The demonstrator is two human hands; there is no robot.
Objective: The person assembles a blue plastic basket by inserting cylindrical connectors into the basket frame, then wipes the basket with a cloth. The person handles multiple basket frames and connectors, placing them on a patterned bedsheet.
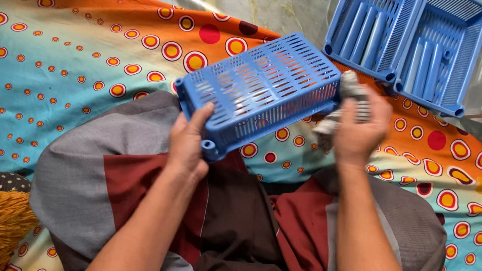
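Head view, looking down at a seated person's lap. The left hand (188, 140) grips the near corner of a blue slatted plastic basket (260, 90), held tilted above the knees. The right hand (357, 130) is closed on a bunched grey cloth (348, 97) pressed against the basket's right end. Two more blue baskets (407, 42) lie beyond on the spotted bedsheet (42, 61).

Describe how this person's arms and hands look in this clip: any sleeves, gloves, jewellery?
Both forearms are bare up to the bottom edge of the picture; no sleeve shows on either. The left hand and the right hand wear no gloves. No ring, watch or bracelet is visible on the sides that face the camera. There are no marks or bandages that I can make out.
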